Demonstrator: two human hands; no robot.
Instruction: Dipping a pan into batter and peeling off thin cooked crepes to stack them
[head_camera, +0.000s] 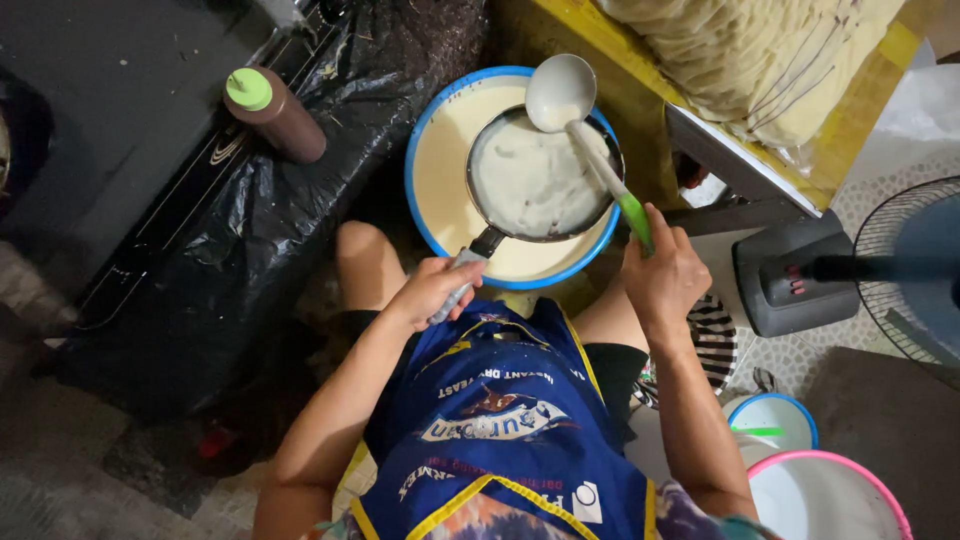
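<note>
Holding the batter-coated pan (540, 180) over the blue-rimmed basin (430, 190), left hand (432, 290) fingers clamped on its handle, right hand (662, 275) fingers clamped on the emptied ladle (562, 92), so coating's looking done, cooking probably still waiting.

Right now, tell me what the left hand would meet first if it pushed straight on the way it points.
The left hand grips the pan's handle; straight on lies the batter-filled pan, probably first, over the blue-rimmed basin.

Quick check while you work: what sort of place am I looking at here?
Probably an informal food-prep spot on the floor, perhaps a home or street kitchen. The left hand holds a pan of batter over a blue-rimmed basin, the right hand holds a ladle, and a squeeze bottle stands nearby.
</note>
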